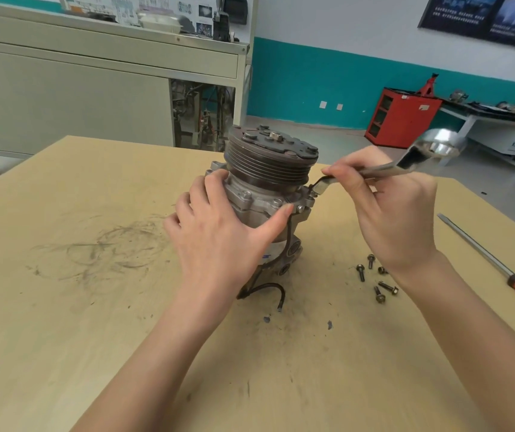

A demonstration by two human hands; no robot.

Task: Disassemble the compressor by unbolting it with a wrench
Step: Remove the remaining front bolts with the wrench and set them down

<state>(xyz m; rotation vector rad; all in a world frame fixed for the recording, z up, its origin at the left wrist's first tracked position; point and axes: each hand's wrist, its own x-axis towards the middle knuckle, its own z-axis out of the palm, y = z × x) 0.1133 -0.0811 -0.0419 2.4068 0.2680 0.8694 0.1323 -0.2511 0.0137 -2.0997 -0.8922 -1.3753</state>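
Compressor (268,163) upright, wrench (384,169) end at its right flange.
Left hand (218,232) clasps the housing; right hand (393,213) pinches the wrench shank, which extends rightward from the compressor.

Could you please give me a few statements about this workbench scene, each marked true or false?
1. The left hand holds the compressor. True.
2. The right hand holds a screwdriver. False: it grips the wrench; the screwdriver lies on the table.
3. Loose bolts lie on the table beside the compressor. True.
4. The compressor lies on its side. False: it stands with its pulley upward.
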